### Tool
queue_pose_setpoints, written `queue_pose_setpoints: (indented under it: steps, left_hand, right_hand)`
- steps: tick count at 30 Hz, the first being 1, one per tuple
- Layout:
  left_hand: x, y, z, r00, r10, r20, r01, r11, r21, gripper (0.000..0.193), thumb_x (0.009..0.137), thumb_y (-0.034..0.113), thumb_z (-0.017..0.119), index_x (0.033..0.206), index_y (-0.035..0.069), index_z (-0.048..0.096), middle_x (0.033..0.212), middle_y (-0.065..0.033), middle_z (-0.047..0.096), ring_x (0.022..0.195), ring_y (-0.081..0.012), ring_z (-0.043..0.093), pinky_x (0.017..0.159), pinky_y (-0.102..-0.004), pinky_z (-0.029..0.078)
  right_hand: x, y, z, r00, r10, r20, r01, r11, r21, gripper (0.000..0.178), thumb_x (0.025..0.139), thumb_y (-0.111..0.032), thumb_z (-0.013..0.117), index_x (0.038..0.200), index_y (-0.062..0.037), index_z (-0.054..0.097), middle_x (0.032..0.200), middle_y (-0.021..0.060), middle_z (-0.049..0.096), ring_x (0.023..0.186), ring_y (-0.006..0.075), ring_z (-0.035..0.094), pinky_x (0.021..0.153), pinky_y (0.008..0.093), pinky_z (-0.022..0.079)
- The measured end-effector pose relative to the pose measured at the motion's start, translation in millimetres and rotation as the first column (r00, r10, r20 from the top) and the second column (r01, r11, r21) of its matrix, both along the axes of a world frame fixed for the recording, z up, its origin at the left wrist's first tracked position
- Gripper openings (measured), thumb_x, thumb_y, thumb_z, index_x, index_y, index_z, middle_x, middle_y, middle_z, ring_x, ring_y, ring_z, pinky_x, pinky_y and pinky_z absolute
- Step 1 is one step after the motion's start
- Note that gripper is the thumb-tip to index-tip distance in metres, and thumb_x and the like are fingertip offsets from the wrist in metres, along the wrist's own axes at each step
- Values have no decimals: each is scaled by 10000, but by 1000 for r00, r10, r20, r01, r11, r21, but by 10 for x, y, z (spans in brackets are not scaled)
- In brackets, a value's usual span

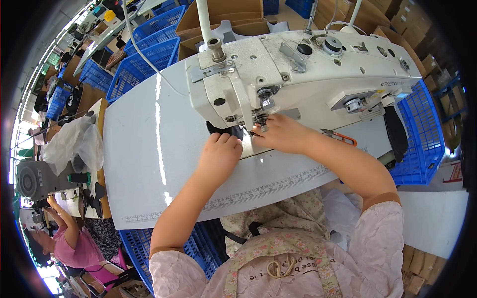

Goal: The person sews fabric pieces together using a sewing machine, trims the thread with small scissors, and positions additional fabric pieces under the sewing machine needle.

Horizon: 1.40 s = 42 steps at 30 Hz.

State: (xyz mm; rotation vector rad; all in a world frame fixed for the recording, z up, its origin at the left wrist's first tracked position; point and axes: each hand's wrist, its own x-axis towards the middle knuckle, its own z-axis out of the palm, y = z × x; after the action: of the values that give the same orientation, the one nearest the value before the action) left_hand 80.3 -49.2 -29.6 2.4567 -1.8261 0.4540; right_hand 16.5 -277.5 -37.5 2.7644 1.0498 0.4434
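A white industrial sewing machine (298, 64) stands on a pale table in front of me. Beneath its needle area lies a dark, curved piece of material (218, 127), mostly hidden by the machine head and my fingers. My left hand (222, 151) is closed on the near edge of this piece, knuckles up. Right beside the needle, my right hand (280, 134) has its fingers bent and pressed together under the machine head. A small dark bit shows at its fingertips; what they hold is hidden. Orange-handled thread snips (343, 137) lie near my right forearm.
A ruler strip (268, 189) runs along the table's near edge. Blue crates (420, 134) stand to the right, with more at the back left. A black flat piece (395, 131) hangs by the table's right end. At far left, a person (74, 243) sits at another machine.
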Motion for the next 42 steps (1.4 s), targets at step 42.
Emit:
queue_pose_setpoints:
  steps: [42]
  left_hand:
    - [8,19,64,993,103,52,-94,984,-153,117,798,108,660,903,87,708,896,26,675,967,-152,604,967,-390,434]
  right_hand:
    - [9,-70,96,983,-140,-117,159,973,167,88,790,-141,589,874,-137,614,857,13,623,871,203,640,725,368,532]
